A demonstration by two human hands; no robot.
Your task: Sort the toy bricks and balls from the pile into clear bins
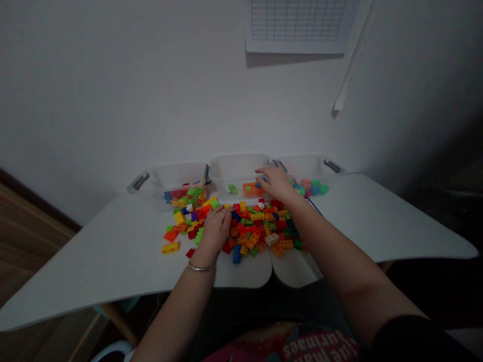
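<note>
A heap of small toy building bricks (245, 236) in red, orange, yellow, green and blue is spread over the white table. My left hand (217, 229) lies on the left part of the heap, fingers stretched over the bricks; I see nothing gripped in it. My right hand (277, 183) hovers over the right side of the middle clear plastic bin (237, 166), fingers apart. Inside that bin are an orange brick (252, 189) and a green brick (232, 189). Something blue shows just beneath my right fingers, partly hidden by them.
A left clear bin (177, 173) holds red, yellow, green and blue pieces. The right clear bin (302, 163) holds round coloured pieces (316, 187). Behind the bins rises a wall with a gridded paper sheet (298, 22). The table's front edge has a rounded notch.
</note>
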